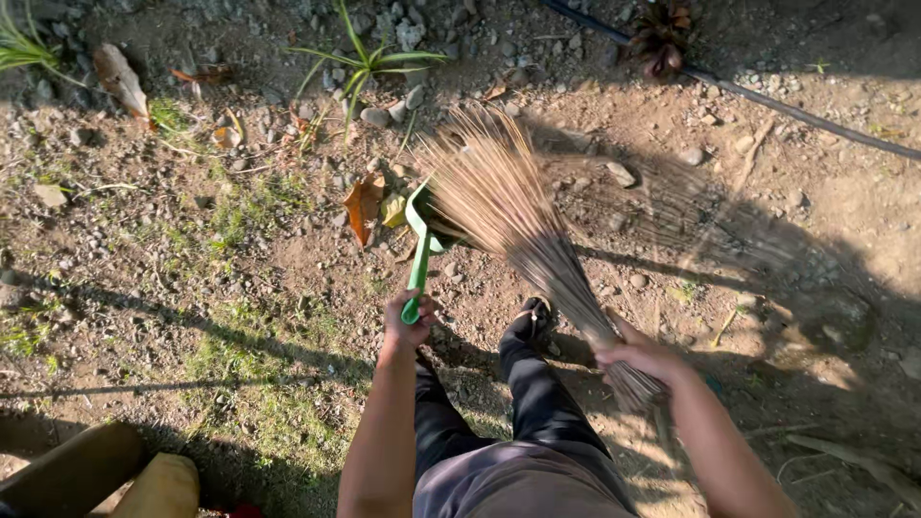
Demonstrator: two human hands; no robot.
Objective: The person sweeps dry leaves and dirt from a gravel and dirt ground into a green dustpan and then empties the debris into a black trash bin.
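While the left hand (408,321) grips a green dustpan (422,230), the right hand (641,353) clutches a blurred, fanned stick broom (508,206).

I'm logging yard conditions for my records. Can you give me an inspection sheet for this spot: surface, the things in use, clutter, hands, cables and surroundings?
Surface: bare dirt ground with pebbles and thin patches of grass, partly in shadow.
Job's things: green dustpan tilted toward the ground; stick broom with its bristles at the pan's mouth.
Clutter: dry brown leaf beside the pan, more dead leaves and small stones around.
Hands: left hand closed on the dustpan handle; right hand closed on the broom's bound end.
Cables: black hose lying across the upper right.
Surroundings: grass tufts at the top, brown and yellow objects at lower left, kind unclear.
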